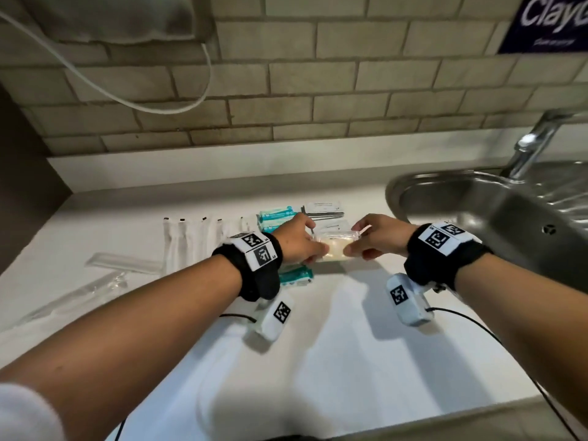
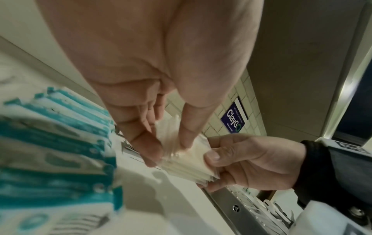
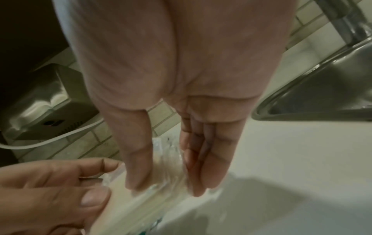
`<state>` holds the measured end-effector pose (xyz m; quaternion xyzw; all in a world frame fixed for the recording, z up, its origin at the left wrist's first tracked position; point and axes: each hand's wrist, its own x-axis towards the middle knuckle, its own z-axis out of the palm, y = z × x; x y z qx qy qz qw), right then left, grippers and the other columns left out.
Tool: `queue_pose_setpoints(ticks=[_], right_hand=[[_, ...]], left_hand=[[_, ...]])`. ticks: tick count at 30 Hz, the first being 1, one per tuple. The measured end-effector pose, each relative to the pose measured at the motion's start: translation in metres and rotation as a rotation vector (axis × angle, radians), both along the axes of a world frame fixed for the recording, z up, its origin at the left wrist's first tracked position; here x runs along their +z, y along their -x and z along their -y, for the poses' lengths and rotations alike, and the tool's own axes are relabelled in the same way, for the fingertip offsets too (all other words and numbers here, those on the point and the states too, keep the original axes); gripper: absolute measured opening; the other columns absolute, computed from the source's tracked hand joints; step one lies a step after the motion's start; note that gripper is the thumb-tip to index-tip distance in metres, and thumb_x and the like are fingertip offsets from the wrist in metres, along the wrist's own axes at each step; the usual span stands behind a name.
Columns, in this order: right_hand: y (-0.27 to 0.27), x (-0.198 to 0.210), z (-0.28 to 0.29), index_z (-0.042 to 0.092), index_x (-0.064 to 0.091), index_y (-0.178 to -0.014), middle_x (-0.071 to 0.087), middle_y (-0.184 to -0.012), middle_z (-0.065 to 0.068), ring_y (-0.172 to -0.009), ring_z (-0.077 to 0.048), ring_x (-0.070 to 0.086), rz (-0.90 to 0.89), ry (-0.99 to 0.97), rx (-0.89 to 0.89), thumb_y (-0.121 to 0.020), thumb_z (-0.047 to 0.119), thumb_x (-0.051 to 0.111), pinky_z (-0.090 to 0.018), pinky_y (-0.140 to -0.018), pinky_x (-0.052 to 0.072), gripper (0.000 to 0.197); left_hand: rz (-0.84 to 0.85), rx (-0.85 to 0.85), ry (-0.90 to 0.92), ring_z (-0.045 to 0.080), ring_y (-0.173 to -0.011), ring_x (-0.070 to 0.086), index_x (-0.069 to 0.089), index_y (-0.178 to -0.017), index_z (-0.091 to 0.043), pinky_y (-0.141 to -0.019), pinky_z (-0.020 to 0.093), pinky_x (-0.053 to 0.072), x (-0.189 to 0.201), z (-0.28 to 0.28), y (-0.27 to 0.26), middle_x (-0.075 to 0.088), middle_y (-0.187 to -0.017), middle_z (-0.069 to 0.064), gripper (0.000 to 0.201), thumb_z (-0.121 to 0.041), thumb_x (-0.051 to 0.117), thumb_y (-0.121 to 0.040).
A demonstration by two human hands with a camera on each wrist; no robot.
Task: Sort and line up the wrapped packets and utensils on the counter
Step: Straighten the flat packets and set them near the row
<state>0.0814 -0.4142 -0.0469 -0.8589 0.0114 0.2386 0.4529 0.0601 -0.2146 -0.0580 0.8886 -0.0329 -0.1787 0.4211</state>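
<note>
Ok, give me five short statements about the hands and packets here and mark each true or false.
1. Both hands hold the clear packet. True: left hand and right hand pinch its ends.
2. The sink lies on the left. False: it is on the right.
3. Teal packets lie behind the left hand. True.
4. The right hand holds a fork. False: it holds only the packet.
5. White wrapped sticks lie in the sink. False: they lie on the counter, left of the hands.
</note>
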Motion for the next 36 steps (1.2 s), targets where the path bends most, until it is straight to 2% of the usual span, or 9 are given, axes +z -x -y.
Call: queue_pose_setpoints(ticks=[5,11,14,19,22,24,28,31,36], right_hand=[[-0.011,-0.007,0.017,0.011,0.058,-0.084,0.065,-0.073,-0.008,-0.062,-0.015,0.06,-0.061,0.109,0.134,-0.078,0.012,0.079,-0.024,-0.074,0.055,0.023],[-0.026,-0.017,0.013,0.005,0.069,-0.074,0.069,-0.077,-0.013,-0.073,-0.022,0.064,-0.116,0.217,0.221,-0.074,0.015,0.078,-0.036,-0.092,0.054,0.013],[-0.032,-0.018,0.011,0.008,0.07,-0.07,0.07,-0.068,-0.006,-0.062,-0.016,0.065,-0.133,0.267,0.243,-0.075,0.019,0.074,-0.025,-0.076,0.057,0.012],[-0.035,-0.022,0.009,0.01,0.067,-0.06,0.065,-0.052,-0.002,-0.053,-0.015,0.062,-0.144,0.282,0.226,-0.074,0.017,0.072,-0.022,-0.064,0.052,0.017],[-0.037,-0.022,0.008,0.009,0.067,-0.059,0.065,-0.052,-0.003,-0.056,-0.017,0.062,-0.151,0.307,0.238,-0.072,0.015,0.073,-0.023,-0.067,0.052,0.015],[-0.038,-0.021,0.007,0.009,0.066,-0.057,0.064,-0.05,-0.003,-0.054,-0.017,0.06,-0.137,0.331,0.244,-0.071,0.014,0.072,-0.023,-0.067,0.052,0.016],[-0.041,-0.02,0.007,0.013,0.068,-0.057,0.064,-0.048,0.001,-0.046,-0.012,0.056,-0.091,0.383,0.256,-0.07,0.017,0.073,-0.018,-0.056,0.047,0.015],[-0.043,-0.021,0.006,0.012,0.07,-0.059,0.066,-0.051,0.0,-0.052,-0.015,0.059,-0.103,0.378,0.266,-0.069,0.019,0.075,-0.022,-0.062,0.051,0.013],[-0.045,-0.023,0.006,0.012,0.072,-0.059,0.067,-0.056,-0.002,-0.056,-0.017,0.059,-0.108,0.369,0.265,-0.066,0.022,0.077,-0.025,-0.066,0.051,0.013]], left_hand=[[-0.052,0.088,-0.083,0.02,-0.068,0.066,0.04,-0.12,-0.019,-0.081,0.04,0.056,-0.008,0.027,-0.003,0.073,-0.086,0.006,0.052,-0.025,0.073,-0.081],[-0.09,0.156,-0.234,0.021,-0.073,0.068,0.04,-0.121,-0.016,-0.076,0.036,0.058,-0.011,0.046,-0.008,0.074,-0.091,0.007,0.055,-0.023,0.07,-0.076],[-0.131,0.172,-0.219,0.021,-0.071,0.07,0.041,-0.117,-0.015,-0.076,0.037,0.06,-0.011,0.053,-0.01,0.073,-0.09,0.007,0.047,-0.017,0.069,-0.08],[-0.136,0.189,-0.277,0.018,-0.068,0.07,0.041,-0.117,-0.015,-0.07,0.031,0.058,-0.014,0.059,-0.012,0.073,-0.093,0.006,0.043,-0.019,0.067,-0.082],[-0.134,0.163,-0.337,0.024,-0.09,0.07,0.043,-0.117,-0.015,-0.087,0.04,0.057,-0.014,0.061,-0.014,0.07,-0.101,0.007,0.047,-0.025,0.07,-0.079],[-0.131,0.148,-0.359,0.025,-0.094,0.067,0.044,-0.116,-0.016,-0.088,0.038,0.056,-0.013,0.062,-0.017,0.069,-0.102,0.006,0.046,-0.026,0.069,-0.079],[-0.092,0.115,-0.424,0.021,-0.083,0.066,0.051,-0.107,-0.016,-0.076,0.031,0.055,-0.009,0.061,-0.021,0.069,-0.095,0.004,0.031,-0.026,0.069,-0.082],[-0.114,0.094,-0.435,0.021,-0.068,0.065,0.056,-0.102,-0.015,-0.074,0.034,0.057,-0.007,0.062,-0.022,0.074,-0.091,0.007,0.025,-0.024,0.067,-0.082],[-0.127,0.106,-0.391,0.024,-0.072,0.068,0.058,-0.101,-0.012,-0.08,0.039,0.058,-0.006,0.062,-0.022,0.075,-0.095,0.011,0.024,-0.023,0.068,-0.083]])
